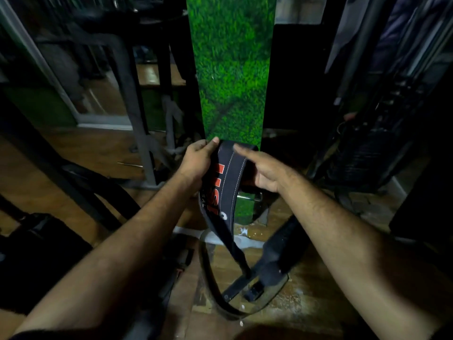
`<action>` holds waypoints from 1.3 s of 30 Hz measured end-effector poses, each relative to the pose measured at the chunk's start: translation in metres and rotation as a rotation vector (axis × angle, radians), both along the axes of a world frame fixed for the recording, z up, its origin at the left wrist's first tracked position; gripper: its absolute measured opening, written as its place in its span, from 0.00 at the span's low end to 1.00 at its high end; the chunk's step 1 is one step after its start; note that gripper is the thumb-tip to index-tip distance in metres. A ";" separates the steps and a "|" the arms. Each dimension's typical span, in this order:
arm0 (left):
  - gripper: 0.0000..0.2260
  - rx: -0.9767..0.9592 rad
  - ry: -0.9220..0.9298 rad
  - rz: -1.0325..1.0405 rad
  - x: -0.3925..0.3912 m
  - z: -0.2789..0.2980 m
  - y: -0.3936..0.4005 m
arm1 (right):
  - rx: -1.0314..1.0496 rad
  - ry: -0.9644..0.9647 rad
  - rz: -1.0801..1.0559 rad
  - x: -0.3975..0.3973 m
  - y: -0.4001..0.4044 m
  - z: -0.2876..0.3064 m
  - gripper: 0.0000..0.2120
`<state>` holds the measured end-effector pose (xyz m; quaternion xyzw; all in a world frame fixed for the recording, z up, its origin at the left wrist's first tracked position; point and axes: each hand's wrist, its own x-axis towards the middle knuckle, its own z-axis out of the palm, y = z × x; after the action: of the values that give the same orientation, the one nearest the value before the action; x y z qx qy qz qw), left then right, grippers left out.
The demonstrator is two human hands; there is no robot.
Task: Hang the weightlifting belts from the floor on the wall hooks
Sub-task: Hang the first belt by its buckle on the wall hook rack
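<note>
A dark belt [221, 182] with orange lettering is held up at frame centre, before a green grass-patterned panel [230, 69].

Its upper fold is pinched by the left hand [198, 159] at 9 o'clock; at 3 o'clock it is held by the right hand [263, 171], forefinger laid straight. Its tail is trailed toward 6 o'clock, onto another belt [245, 285] lying on the wooden floor [306, 303].
</note>
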<state>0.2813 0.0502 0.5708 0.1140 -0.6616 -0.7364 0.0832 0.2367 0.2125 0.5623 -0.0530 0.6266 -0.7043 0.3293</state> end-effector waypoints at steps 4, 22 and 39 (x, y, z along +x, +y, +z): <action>0.10 -0.024 0.167 -0.097 0.010 0.023 0.007 | -0.098 -0.039 -0.165 -0.004 0.003 0.038 0.21; 0.09 -0.100 0.386 -0.082 -0.013 0.072 -0.047 | 0.039 -0.093 -0.335 -0.008 -0.068 0.088 0.21; 0.15 -0.183 0.307 0.079 -0.080 0.085 -0.028 | -0.293 0.166 -0.351 -0.078 -0.036 0.117 0.37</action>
<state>0.2017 0.0220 0.6561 0.0178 -0.7004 -0.6781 0.2221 0.1586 0.1764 0.6793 -0.0483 0.5424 -0.8272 0.1382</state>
